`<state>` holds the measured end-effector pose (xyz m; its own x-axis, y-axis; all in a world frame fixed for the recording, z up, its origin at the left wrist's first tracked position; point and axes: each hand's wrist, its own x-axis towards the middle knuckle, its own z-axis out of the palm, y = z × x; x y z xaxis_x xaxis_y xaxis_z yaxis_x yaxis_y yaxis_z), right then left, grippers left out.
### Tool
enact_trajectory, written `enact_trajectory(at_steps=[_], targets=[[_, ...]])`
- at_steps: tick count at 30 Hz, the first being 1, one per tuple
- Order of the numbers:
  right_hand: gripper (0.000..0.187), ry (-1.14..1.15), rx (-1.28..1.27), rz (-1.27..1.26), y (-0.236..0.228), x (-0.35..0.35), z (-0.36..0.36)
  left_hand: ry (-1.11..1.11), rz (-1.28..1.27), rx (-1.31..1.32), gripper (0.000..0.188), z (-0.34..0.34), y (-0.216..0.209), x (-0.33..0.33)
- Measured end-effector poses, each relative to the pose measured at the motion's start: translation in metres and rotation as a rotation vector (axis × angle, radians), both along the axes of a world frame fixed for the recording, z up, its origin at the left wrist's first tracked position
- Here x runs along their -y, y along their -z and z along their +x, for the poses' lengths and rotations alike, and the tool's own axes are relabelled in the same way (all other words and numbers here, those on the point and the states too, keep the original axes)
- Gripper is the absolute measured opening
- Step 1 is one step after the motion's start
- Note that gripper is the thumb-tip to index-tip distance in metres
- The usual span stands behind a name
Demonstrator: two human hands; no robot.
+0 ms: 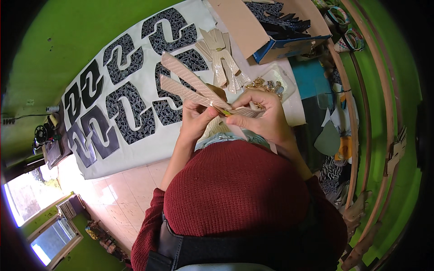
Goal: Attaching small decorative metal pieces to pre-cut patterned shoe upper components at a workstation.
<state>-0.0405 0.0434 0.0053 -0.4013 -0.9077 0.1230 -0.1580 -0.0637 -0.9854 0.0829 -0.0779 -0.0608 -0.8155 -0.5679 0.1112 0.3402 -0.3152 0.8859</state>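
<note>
Straps [190, 83] — beige, patterned — pinched between left hand [195, 119] and right hand [262, 115].

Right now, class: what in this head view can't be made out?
- Left hand palm: hidden behind the beige straps.
- Tool tip at the right hand: too small.
- Box contents: cut off by the top edge.
- Lap: hidden by the red sweater.

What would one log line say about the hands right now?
left hand: grips two beige textured straps | right hand: pinches straps' lower ends, small yellow-green tool | behind: white sheet of black patterned cutouts
</note>
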Motion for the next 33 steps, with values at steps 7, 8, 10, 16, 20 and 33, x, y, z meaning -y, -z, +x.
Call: enact_trajectory(at_steps=[7, 8, 10, 16, 20, 33], targets=[[0.03, -0.02, -0.016, 0.063, -0.007, -0.002, 0.004, 0.061, 0.057, -0.238, 0.034, -0.006, 0.005, 0.002], [0.028, -0.005, 0.001, 0.05, -0.004, -0.002, 0.004, 0.061, 0.056, -0.239, 0.034, -0.005, 0.004, 0.0], [0.026, 0.009, 0.018, 0.035, 0.0, -0.002, 0.003, -0.018, 0.063, 0.007, 0.039, -0.002, -0.004, -0.005], [0.019, -0.045, 0.318, 0.03, 0.01, -0.001, -0.002, -0.044, 0.088, -0.082, 0.029, -0.006, 0.005, -0.007], [0.021, -0.017, 0.493, 0.054, 0.023, 0.001, -0.005, -0.117, 0.099, -0.047, 0.022, -0.008, 0.0, -0.01], [0.028, -0.223, 0.606, 0.254, 0.033, 0.006, -0.034, -0.14, 0.161, 0.294, 0.026, -0.007, -0.002, 0.0]])
